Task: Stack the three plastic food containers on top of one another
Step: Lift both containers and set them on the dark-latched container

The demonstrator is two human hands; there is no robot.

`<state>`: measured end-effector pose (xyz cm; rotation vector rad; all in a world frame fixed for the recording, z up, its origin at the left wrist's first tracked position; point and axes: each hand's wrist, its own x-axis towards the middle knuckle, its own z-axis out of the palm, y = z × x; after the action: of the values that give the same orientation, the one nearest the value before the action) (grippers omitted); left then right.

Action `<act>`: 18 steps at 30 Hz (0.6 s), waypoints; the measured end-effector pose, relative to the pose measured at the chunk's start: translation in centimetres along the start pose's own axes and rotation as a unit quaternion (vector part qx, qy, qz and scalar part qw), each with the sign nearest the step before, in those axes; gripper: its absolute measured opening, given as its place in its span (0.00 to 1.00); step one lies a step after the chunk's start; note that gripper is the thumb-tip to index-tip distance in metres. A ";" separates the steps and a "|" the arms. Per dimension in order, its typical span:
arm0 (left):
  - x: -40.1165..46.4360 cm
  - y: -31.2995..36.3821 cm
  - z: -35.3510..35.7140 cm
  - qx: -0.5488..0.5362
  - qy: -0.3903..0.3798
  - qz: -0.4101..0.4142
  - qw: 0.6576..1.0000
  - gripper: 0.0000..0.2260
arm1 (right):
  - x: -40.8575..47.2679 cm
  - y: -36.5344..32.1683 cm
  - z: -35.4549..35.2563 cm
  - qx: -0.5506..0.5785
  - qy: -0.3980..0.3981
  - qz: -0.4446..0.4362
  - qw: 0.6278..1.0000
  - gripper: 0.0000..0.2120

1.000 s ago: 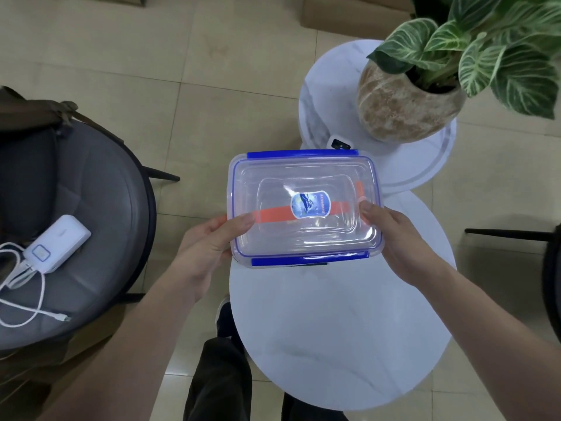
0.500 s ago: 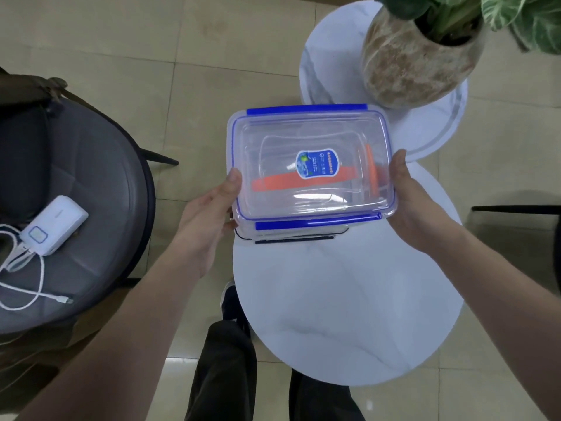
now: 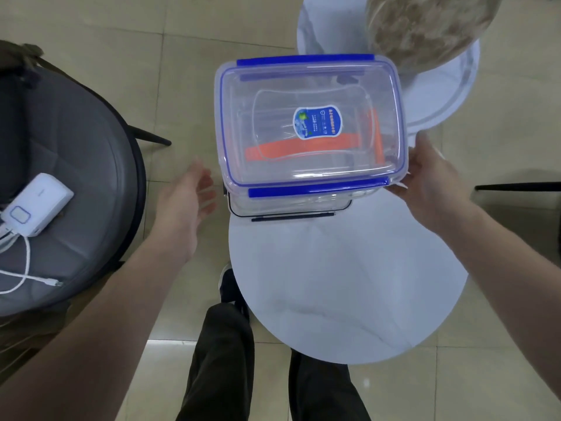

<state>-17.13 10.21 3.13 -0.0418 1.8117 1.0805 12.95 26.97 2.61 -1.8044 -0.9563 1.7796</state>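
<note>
A clear plastic container with a blue-clipped lid (image 3: 309,95) sits on top of the stack at the far edge of the round white table (image 3: 334,284). Below its front edge shows a clear container with a dark rim (image 3: 288,209). Orange clips of another container (image 3: 288,148) show through the clear plastic. My left hand (image 3: 185,208) hangs to the left of the stack, fingers apart, a gap away from it. My right hand (image 3: 434,183) is pressed against the top container's near right corner, its fingertips hidden by the corner.
A grey round chair (image 3: 76,177) on the left holds a white power bank (image 3: 33,205) with its cable. Behind the stack a speckled plant pot (image 3: 425,28) stands on a second round white table (image 3: 440,95). My legs (image 3: 224,360) are below the table's edge.
The blue-lidded container has come down onto the containers below. My left hand has let go and drawn back to the left. The view has tilted down.
</note>
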 end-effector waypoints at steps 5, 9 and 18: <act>1.0 -3.8 0.1 0.097 0.018 -0.040 0.994 0.04 | -0.1 4.4 0.4 -0.083 0.075 0.035 0.993 0.08; 2.0 -5.7 0.3 0.143 0.001 -0.044 0.989 0.18 | 0.2 6.4 1.6 -0.156 0.054 0.060 0.984 0.05; 3.0 -6.8 1.6 0.259 0.023 0.044 0.965 0.27 | 0.8 7.2 4.1 -0.191 0.032 0.021 0.981 0.05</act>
<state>-14.29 8.46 -3.75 0.3302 2.1032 0.6384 10.11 22.11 -3.49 -2.1088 -1.3149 1.6330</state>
